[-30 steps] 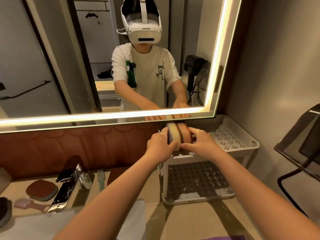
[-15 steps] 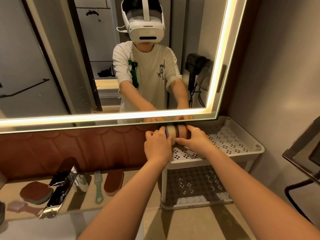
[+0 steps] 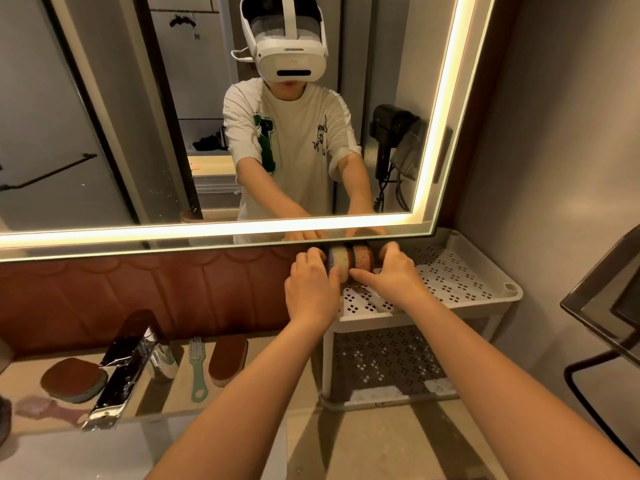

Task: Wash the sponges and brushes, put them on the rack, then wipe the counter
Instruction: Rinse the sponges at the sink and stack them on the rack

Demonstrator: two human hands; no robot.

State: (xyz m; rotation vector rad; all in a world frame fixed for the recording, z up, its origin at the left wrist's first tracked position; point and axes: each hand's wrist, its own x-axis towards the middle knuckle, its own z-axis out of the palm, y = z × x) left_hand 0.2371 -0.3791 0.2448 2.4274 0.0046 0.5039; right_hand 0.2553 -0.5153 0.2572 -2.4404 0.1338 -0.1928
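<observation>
Two sponges stand on edge side by side at the back left of the white perforated rack's (image 3: 464, 278) top shelf: a yellow sponge (image 3: 338, 263) with a purple face and a brown sponge (image 3: 363, 260). My left hand (image 3: 313, 289) presses on the yellow one from the left. My right hand (image 3: 389, 277) holds the brown one from the right. On the counter to the left lie a green brush (image 3: 198, 367), a brown oval sponge (image 3: 229, 360), a round brown scourer (image 3: 73, 379) and a pink brush (image 3: 41, 408).
A chrome tap (image 3: 121, 372) stands over the basin at the lower left. The lit mirror (image 3: 214, 233) hangs just above the rack and shows a person with a white headset. A dark metal frame (image 3: 602, 317) juts in at the right. The rack's lower shelf (image 3: 384, 362) holds nothing visible.
Both hands carried the pair of sponges back toward the wall and set them lower on the top shelf. The view shifted, bringing more of the counter items into sight.
</observation>
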